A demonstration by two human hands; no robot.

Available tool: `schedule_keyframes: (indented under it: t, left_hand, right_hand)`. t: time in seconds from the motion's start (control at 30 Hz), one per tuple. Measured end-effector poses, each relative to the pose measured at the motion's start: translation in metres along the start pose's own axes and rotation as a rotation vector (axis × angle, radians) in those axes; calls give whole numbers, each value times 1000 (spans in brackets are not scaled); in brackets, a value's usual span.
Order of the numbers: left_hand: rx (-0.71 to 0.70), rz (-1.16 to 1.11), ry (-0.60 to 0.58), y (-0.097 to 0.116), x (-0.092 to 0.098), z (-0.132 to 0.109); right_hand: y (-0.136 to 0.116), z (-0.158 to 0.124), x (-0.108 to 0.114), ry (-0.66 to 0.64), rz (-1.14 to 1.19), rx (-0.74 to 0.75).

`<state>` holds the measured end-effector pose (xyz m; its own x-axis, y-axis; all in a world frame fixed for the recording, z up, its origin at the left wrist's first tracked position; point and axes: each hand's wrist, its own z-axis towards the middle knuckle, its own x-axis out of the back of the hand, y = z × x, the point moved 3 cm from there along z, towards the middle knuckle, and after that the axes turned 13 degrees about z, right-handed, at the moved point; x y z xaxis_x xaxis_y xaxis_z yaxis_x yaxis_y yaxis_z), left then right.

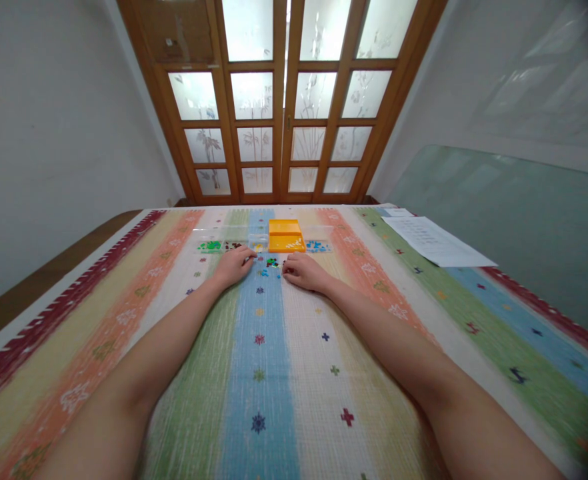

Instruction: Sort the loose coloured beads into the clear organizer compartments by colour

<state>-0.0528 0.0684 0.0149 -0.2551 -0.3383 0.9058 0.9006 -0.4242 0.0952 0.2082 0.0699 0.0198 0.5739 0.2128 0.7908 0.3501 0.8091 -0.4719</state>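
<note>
My left hand (pixel 235 265) rests on the striped cloth in front of the dark red pieces (pixel 233 246), its fingers bent together; what they hold, if anything, is too small to tell. Right of the middle, my right hand (pixel 301 271) has its fingers pinched beside a small cluster of green and dark pieces (pixel 273 263). Loose blue pieces (pixel 265 273) lie between the hands. Behind them stands an open orange box (pixel 285 227) with white pieces (pixel 295 245) in it. Green pieces (pixel 210 246) fill a clear tray at the left, and blue pieces (pixel 317 247) lie at the right.
A striped, patterned tablecloth (pixel 259 359) covers the table. Printed sheets of paper (pixel 437 241) lie at the back right, near a pale green glass-like panel (pixel 514 220). Wooden doors with frosted panes (pixel 257 105) stand beyond the far edge.
</note>
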Motion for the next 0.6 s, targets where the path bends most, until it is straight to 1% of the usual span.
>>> schedule_keyframes:
  t: [0.07,0.13,0.2,0.3,0.43,0.53,0.6]
  left_hand:
    - [-41,2,-19,6,0,0]
    - [-74,-3,-20,10,0,-1]
    - [-104,-7,-14,12,0,-1]
    - [-153,-12,-14,15,-1,-1]
    - [-224,-29,-44,21,-4,-1]
    - [-276,-34,-73,26,-6,-1]
    - [-273,-21,-95,28,-8,0]
  right_hand:
    - [1,1,-1,14,10,-11]
    - [4,1,-1,58,58,-61]
    - [9,0,-1,132,130,-145]
    - [20,-1,2,288,227,-250]
    - [37,-5,7,462,304,-310]
    - [48,-7,9,550,368,-347]
    - [54,-7,9,590,404,-372]
